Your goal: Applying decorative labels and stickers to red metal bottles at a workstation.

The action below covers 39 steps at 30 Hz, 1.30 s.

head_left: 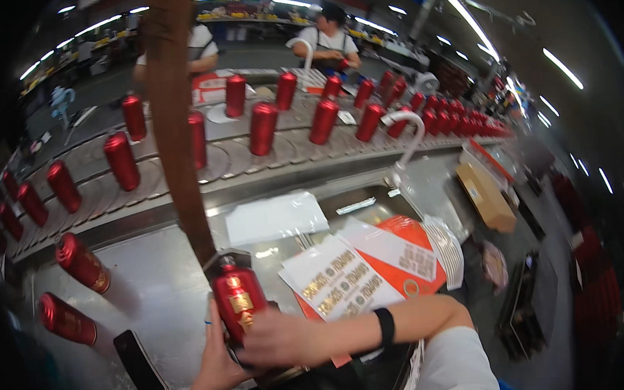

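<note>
Steel worktop [157, 270], hands [277, 340] at gold-lettered bottle [238, 298]

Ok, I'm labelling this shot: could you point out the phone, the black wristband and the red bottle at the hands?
Phone [140, 366], head view: middle of its dark screen.
Black wristband [385, 327], head view: middle of its outer face.
Red bottle [239, 298], head view: its gold-marked front.

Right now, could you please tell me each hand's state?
Left hand: open, fingers along the gold-labelled red bottle's left side.
Right hand: blurred, over the bottle's lower front; its grip cannot be told.
</note>
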Motion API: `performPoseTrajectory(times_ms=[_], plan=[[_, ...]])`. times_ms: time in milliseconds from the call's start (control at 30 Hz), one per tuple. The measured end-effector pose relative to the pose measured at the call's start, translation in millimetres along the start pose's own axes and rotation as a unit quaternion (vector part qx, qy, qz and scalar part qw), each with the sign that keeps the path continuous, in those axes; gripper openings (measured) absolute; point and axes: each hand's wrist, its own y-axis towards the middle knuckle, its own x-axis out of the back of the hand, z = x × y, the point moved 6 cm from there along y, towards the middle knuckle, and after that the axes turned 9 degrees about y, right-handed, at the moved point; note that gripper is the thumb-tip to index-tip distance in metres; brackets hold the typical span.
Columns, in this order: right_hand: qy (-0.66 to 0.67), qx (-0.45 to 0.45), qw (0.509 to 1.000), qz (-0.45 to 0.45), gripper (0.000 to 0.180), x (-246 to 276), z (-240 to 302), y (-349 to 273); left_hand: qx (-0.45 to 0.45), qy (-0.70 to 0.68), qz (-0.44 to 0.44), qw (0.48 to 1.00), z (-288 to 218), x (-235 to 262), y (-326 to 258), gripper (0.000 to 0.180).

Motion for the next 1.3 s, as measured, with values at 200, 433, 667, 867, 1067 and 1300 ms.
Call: performPoseTrajectory(times_ms=[200, 433, 667, 867, 1067, 1300], plan=[[0.171, -0.337, 0.925, -0.047, 0.020, 28, -79, 17, -0.008, 0.026, -0.011, 1.000, -2, -1, -13, 0.148], [0.095, -0.111, 0.988, 0.056, 0.023, 5, -2, 17, 0.005, -0.046, 0.024, 0.999, -17, 0, -10, 0.145], [0.017, -0.286, 0.954, -0.091, 0.017, 51, -80, 34, -0.017, 0.007, -0.012, 1.000, -9, 4, -15, 0.143], [0.183, -0.302, 0.935, 0.028, 0.017, 27, -66, 23, -0.036, 0.061, -0.019, 0.997, -3, -9, -6, 0.140], [0.171, -0.347, 0.921, -0.034, 0.020, 38, -80, 32, -0.004, 0.037, -0.010, 0.999, -4, 2, -16, 0.139], [0.140, -0.401, 0.903, -0.063, 0.030, 38, -97, 21, 0.000, 0.033, -0.008, 0.999, -4, 1, -19, 0.139]])
